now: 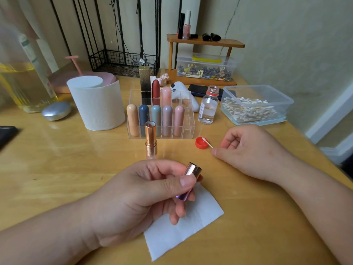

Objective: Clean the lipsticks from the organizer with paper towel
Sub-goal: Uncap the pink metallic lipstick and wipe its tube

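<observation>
My left hand point(137, 196) curls round a shiny lipstick cap point(192, 175) above the paper towel point(191, 226). My right hand point(248, 150) pinches a cotton swab point(207, 142) whose tip sits in a red lid point(200, 145). At 12 o'clock the open lipstick point(151, 140) stands before the organizer point(188, 123), which holds eight more, and at 2 o'clock sits a box of swabs point(257, 86).

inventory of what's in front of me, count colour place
organizer: one, clear, centre
lipsticks: eight, mixed colours, in organizer
open lipstick: one, rose gold, before organizer
lipstick cap: one, rose gold, left hand
paper towel sheet: one, white, under left hand
paper roll: one, white, left of organizer
bottle: one, clear, right of organizer
bottle cap: one, red, before bottle
cotton swab: one, white tip in bottle cap
swab tub: one, clear, far right
left hand: holds lipstick cap
right hand: pinches cotton swab
</observation>
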{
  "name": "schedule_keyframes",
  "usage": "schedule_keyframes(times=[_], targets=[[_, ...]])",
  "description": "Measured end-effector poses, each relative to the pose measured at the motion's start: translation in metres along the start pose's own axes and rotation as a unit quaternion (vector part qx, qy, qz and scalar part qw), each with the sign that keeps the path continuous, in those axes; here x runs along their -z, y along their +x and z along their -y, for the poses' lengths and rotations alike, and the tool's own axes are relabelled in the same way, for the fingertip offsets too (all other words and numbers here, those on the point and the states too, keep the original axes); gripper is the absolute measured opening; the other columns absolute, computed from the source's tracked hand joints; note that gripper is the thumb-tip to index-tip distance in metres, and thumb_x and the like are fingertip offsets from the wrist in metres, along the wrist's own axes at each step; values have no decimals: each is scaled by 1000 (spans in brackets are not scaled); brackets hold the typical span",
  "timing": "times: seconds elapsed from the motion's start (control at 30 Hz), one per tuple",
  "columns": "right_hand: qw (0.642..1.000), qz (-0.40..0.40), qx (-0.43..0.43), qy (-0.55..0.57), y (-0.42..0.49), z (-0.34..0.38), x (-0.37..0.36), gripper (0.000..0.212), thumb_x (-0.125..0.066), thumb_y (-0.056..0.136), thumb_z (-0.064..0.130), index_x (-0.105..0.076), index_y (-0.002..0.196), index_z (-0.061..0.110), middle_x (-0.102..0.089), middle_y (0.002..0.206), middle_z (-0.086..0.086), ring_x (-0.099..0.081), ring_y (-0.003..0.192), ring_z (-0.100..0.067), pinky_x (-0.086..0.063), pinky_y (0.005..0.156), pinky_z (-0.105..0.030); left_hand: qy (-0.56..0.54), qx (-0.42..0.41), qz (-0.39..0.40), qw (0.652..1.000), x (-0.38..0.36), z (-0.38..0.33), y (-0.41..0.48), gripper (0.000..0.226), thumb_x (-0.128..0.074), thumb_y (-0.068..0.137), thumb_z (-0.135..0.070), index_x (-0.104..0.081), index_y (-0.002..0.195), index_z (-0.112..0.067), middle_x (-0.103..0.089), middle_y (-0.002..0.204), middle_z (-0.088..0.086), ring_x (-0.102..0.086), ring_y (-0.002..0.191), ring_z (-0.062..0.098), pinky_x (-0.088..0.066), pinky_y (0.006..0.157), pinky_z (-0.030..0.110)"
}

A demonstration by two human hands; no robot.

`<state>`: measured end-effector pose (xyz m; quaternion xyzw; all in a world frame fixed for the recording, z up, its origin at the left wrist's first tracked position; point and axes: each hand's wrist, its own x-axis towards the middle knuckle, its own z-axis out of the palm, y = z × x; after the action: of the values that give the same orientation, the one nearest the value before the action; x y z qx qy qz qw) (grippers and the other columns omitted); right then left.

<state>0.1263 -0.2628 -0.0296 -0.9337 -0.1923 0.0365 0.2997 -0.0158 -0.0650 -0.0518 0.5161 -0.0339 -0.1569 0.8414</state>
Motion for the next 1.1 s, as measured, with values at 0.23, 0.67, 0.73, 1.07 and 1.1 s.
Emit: schedule_keyframes(times=[0.23, 0.67, 0.73, 1.07, 1.1], targets=[[995, 74, 32, 63, -34, 28, 2, 31, -82, 68, 46, -68, 73, 20, -59, 53, 11, -49, 46, -4, -43, 48, -27, 24, -47, 36, 998, 2, -1, -5, 17, -75, 81, -13, -70, 89, 0, -59, 79, 18, -57, 58, 20, -49, 54, 26], [986, 162, 24, 4, -56, 45, -23, 15, -75, 71, 33, -67, 73, 20, -69, 64, 3, -63, 56, -14, -55, 54, -38, 234, -140, 8, 962, -10, 7, -23, 18, -80, 79, -10, -72, 93, -1, -65, 84, 7, -61, 79, 19, -49, 76, 26], [985, 165, 42, 41, -55, 42, -19, 11, -74, 72, 28, -66, 72, 20, -65, 58, 5, -55, 50, -8, -49, 49, -34, 335, -208, -66, 917, -9, 1, -27, 23, -80, 78, -26, -75, 94, -10, -66, 95, 6, -64, 86, 23, -51, 79, 28], [952, 191, 170, 170, -51, 33, 37, 18, -68, 70, 6, -65, 78, 21, -67, 75, -5, -61, 68, -22, -50, 60, -38, 354, -175, -45, 917, -7, -5, -28, 21, -82, 76, -28, -78, 96, -23, -70, 102, -3, -64, 86, 12, -51, 80, 29], [942, 182, 171, 226, -49, 32, 36, 20, -70, 70, 6, -66, 82, 21, -68, 76, -3, -61, 68, -18, -50, 58, -31, 354, -189, -42, 915, -8, -5, -28, 20, -82, 77, -26, -78, 96, -22, -69, 94, -2, -63, 81, 14, -51, 78, 29]])
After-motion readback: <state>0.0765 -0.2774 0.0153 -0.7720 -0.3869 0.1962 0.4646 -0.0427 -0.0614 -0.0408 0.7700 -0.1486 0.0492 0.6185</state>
